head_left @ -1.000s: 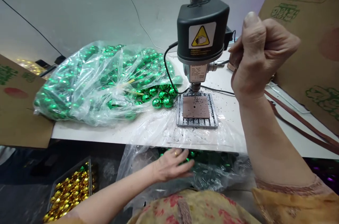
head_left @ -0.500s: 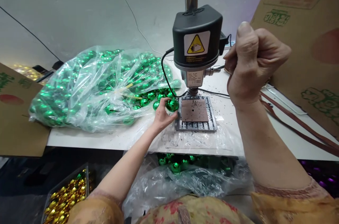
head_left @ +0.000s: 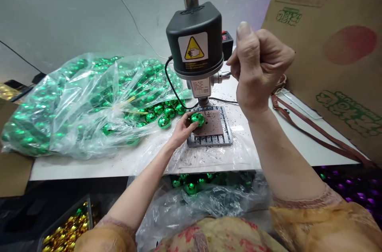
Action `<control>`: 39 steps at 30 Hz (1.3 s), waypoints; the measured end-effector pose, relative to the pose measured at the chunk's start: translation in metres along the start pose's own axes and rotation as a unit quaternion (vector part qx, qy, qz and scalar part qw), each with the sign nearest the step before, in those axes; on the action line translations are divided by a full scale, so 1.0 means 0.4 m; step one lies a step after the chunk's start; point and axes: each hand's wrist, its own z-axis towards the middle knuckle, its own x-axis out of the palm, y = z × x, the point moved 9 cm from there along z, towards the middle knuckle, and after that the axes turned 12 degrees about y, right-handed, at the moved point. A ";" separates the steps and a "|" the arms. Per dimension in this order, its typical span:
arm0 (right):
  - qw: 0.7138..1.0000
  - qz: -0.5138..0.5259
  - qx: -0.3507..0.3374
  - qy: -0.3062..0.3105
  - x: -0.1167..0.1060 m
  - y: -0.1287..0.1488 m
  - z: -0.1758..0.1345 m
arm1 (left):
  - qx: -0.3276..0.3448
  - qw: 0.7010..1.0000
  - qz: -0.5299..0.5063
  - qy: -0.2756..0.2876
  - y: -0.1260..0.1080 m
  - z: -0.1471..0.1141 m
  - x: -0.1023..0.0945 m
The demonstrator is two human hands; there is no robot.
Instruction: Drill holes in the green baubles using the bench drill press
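Below the front edge of the worktop, green balls are lying in clear plastic, probably for easy reach. Farther in, over the left edge of the brown pad, the left hand is pinching one green ball between thumb and curved fingers, seemingly by its side to leave the top exposed. The right hand, fingers balled tight, is apparently gripping the drill press's lever for control. Toward the worktop's left edge, a tied bag is keeping more balls together.
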 end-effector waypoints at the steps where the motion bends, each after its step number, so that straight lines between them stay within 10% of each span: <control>1: 1.000 -0.004 0.004 0.002 0.001 -0.001 0.000 | 0.005 1.000 0.001 0.006 0.000 0.006 0.001; 21: 0.997 0.073 -0.035 -0.008 0.002 0.005 0.031 | 0.049 0.948 0.313 -0.026 -0.102 0.019 0.062; 39: 0.998 0.018 0.051 0.020 0.033 -0.070 0.100 | 0.045 0.974 0.219 -0.043 -0.070 0.039 0.077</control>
